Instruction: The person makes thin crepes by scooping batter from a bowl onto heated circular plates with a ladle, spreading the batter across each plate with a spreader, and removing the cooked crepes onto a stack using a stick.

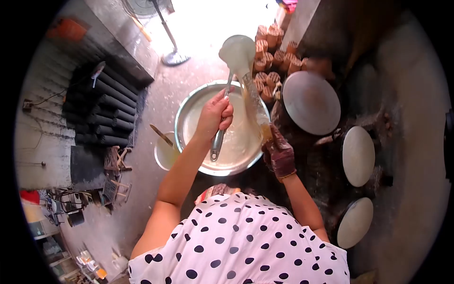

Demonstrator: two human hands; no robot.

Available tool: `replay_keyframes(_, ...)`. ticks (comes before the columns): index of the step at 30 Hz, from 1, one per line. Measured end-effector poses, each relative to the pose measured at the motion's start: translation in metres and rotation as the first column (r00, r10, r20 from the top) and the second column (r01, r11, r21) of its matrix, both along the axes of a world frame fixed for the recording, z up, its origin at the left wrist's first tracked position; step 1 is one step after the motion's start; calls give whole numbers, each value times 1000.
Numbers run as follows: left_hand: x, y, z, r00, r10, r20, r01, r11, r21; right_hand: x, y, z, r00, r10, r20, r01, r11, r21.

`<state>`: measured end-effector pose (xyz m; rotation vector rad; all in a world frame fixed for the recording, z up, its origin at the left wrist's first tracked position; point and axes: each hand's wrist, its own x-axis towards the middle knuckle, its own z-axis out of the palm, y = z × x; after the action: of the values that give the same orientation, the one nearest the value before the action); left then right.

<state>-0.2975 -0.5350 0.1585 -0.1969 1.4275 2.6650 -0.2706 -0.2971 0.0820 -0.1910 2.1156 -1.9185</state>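
Observation:
My bare left hand (215, 116) is closed around the metal handle of a ladle (218, 144), above the basin. At its far end, a pale rounded head (237, 51) is raised beyond the basin's far rim. My right hand (280, 154), in a dark red glove, grips a long, batter-smeared stick or paddle (256, 104) near the basin's right rim. The far end of this tool overlaps the ladle head; whether they touch I cannot tell. Below both tools is a wide metal basin (182, 113) with pale, creamy batter (236, 146) in it.
A small pail (163, 158) with a brown-handled tool stands left of the basin. On the right are a large round griddle (312, 104) and two smaller pale discs (358, 156). Perforated briquettes (272, 57) are stacked behind, black cylinders (106, 109) at left, a fan (175, 57) beyond.

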Motion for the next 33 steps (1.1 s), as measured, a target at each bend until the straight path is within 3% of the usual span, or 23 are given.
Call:
replay_keyframes(2,9,-7,46,998,38,-56,-46,987,-151,-12,9,10,922,32,-385,18,992,125)
replay_keyframes(4,17,-22,63,992,63,-112,-92,955,-282,-25,20,17,664,68,-744,147,964,219)
replay_keyframes(5,20,-33,65,991,63,-122,-96,954,-284,-28,31,10,842,90,-532,-3,987,162)
replay_keyframes(8,27,-73,38,999,-50,15,52,913,-405,-31,42,14,983,163,-83,-155,983,100)
replay_keyframes(10,22,-93,-28,938,-254,236,260,966,9,-30,42,-33,871,130,-474,116,883,456)
replay_keyframes(11,19,-92,-61,909,-292,296,227,945,235,-28,34,-77,802,56,-594,210,906,369)
replay_keyframes(12,17,-87,-84,874,-340,347,166,880,445,-13,27,-78,818,43,-574,220,898,382)
replay_keyframes(14,13,-73,-102,825,-347,445,27,812,583,6,16,-69,747,354,-563,340,525,780)
replay_keyframes(16,13,-60,-107,848,-332,413,0,779,627,31,28,-75,817,216,-535,325,595,735)
replay_keyframes(17,20,-55,-98,893,-235,384,128,950,284,41,39,-71,869,158,-469,272,638,721)
replay_keyframes(18,24,-41,-93,926,-171,338,207,976,-74,44,54,-70,912,100,-398,228,681,695)
replay_keyframes(21,-2,3,-95,902,-219,371,291,945,-150,28,70,-85,894,25,-448,320,666,674)
replay_keyframes(22,-35,9,-119,795,-319,515,103,909,404,19,79,-85,900,-6,-437,334,655,678)
replay_keyframes(23,-66,21,-132,664,-482,572,-224,601,767,14,92,-104,902,16,-431,336,600,726)
replay_keyframes(24,-96,39,-129,646,-453,615,-252,634,731,21,110,-110,905,-18,-425,354,588,728)
replay_keyframes(26,-131,66,-124,672,-553,492,-2,664,748,28,166,-115,868,11,-496,405,562,722)
replay_keyframes(27,-142,87,-111,665,-567,487,17,663,749,34,197,-111,840,70,-538,443,485,754)
replay_keyframes(28,-142,109,-91,743,-515,427,327,837,440,39,223,-98,888,54,-456,401,392,828)
replay_keyframes(29,-142,130,-73,800,-500,332,525,851,14,46,255,-114,915,-15,-403,386,324,864)
replay_keyframes(30,-149,153,-62,792,-524,314,582,803,-127,45,281,-115,890,-112,-442,445,430,786)
replay_keyframes(32,-177,199,-68,764,-561,319,620,775,-123,17,297,-82,782,-326,-531,621,349,701)
replay_keyframes(33,-193,226,-71,729,-586,355,638,769,-41,-1,306,-65,769,-308,-560,639,358,681)
